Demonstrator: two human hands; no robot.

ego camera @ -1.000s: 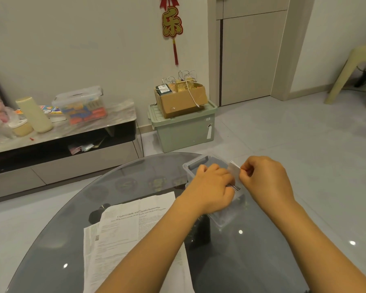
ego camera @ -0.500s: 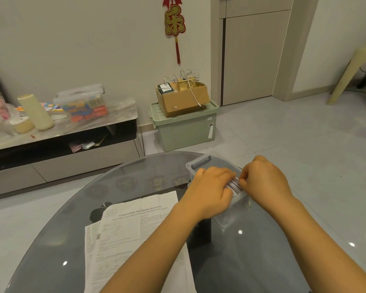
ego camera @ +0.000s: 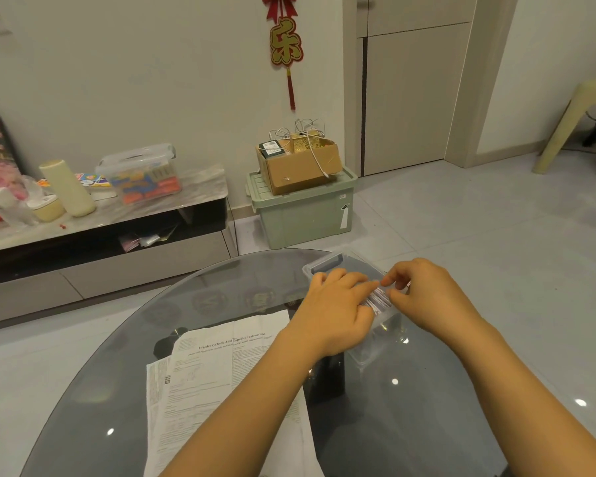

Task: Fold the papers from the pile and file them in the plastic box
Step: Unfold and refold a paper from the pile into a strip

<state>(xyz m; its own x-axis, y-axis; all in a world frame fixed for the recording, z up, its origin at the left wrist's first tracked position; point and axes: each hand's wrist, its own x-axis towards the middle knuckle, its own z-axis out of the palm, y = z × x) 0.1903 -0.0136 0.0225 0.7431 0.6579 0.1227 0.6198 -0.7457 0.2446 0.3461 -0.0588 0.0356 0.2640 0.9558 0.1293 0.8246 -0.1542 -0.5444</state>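
- Nearest, the pile of papers [ego camera: 221, 380] lies flat on the glass desk [ego camera: 93, 390], below and to the left of both hands; the left forearm crosses its right edge, so the left hand is the nearer one for the next sheet.
- Further out, the left hand [ego camera: 338, 309] has its grip laid over the row of folded papers [ego camera: 377, 301] standing in the plastic box [ego camera: 372, 349], fingers curled on their tops and holding them together.
- Just right of it, the right hand [ego camera: 424, 296] has a narrow grip, thumb and forefinger nearly closed at the row's far end; whether they pinch a paper is probably hidden by the knuckles.
- The box's long axis runs away and to the left, its handle end [ego camera: 326, 265] just beyond the left grip.
- A second ago the right hand held a folded slip up above the box; now that slip is down in the row, and both hands have dropped onto it.
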